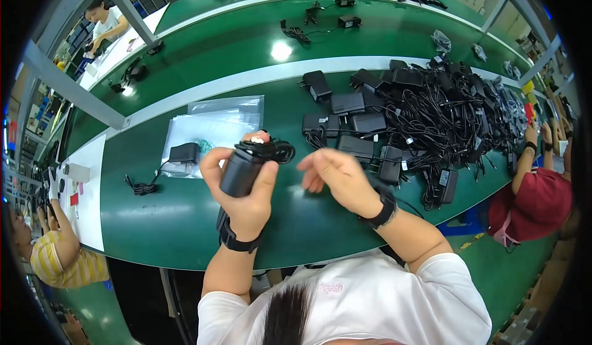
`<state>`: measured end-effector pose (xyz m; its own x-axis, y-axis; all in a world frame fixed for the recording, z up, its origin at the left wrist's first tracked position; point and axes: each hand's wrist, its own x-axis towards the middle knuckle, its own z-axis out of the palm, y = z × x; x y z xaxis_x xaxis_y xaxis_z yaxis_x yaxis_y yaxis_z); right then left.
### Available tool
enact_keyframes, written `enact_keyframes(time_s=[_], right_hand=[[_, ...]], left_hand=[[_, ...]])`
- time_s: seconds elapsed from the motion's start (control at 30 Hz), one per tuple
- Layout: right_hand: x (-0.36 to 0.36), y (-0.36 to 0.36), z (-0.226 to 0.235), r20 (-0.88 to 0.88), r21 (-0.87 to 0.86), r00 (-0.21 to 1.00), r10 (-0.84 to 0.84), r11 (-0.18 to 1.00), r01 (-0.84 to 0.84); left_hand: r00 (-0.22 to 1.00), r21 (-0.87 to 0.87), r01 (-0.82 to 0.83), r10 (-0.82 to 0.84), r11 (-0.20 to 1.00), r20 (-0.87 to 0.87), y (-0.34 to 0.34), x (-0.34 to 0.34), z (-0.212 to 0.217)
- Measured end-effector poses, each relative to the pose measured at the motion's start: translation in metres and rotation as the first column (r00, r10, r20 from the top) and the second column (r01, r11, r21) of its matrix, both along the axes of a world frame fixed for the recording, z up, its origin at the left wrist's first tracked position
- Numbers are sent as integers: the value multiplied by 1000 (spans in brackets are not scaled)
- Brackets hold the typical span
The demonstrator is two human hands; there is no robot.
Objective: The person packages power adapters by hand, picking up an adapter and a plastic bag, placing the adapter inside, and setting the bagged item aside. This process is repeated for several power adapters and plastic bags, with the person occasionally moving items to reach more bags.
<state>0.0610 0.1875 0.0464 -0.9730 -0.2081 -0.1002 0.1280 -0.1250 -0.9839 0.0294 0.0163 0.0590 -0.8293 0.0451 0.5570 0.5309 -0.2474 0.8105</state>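
My left hand point(246, 206) is closed around a black power adapter point(240, 173), held above the green table. The adapter's black cable point(280, 152) is gathered in a coil at its far end. To the right of it, my right hand point(339, 180) hangs in the air with fingers apart and slightly curled, holding nothing. A second power adapter point(183, 153) lies at the left, partly on a stack of clear plastic bags point(228, 123), its cable bundled beside it. Right of my right hand spreads a large heap of adapters and tangled cables point(425, 104).
A white rail point(271, 68) runs behind the green table point(154, 221). Beyond it, a few adapters point(349, 21) lie on another green surface. One person in red point(536, 203) works at the right, another in yellow stripes point(58, 252) at the left. Grey metal posts point(74, 86) stand at the left.
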Motion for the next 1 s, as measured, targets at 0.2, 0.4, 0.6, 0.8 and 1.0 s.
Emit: enact_keyframes(time_s=[0.2, 0.4, 0.6, 0.8, 1.0], right_hand=[[-13, -12, 6, 336, -560, 942, -12, 802, 210], [-11, -21, 7, 82, -535, 990, -111, 833, 138], [-17, -24, -8, -15, -426, 984, -176, 892, 153], [-12, -24, -14, 10, -264, 987, -162, 951, 159], [-6, -21, -14, -19, -405, 984, -178, 901, 155]], left_hand=[[947, -89, 296, -304, 951, -103, 10, 17, -8], [878, 385, 191, -333, 903, 344, 8, 6, -6], [897, 332, -69, -87, 941, 434, 19, 7, -3], [883, 165, -100, 11, 981, 469, 16, 2, -16], [882, 231, -28, -85, 972, 464, 22, 6, -18]])
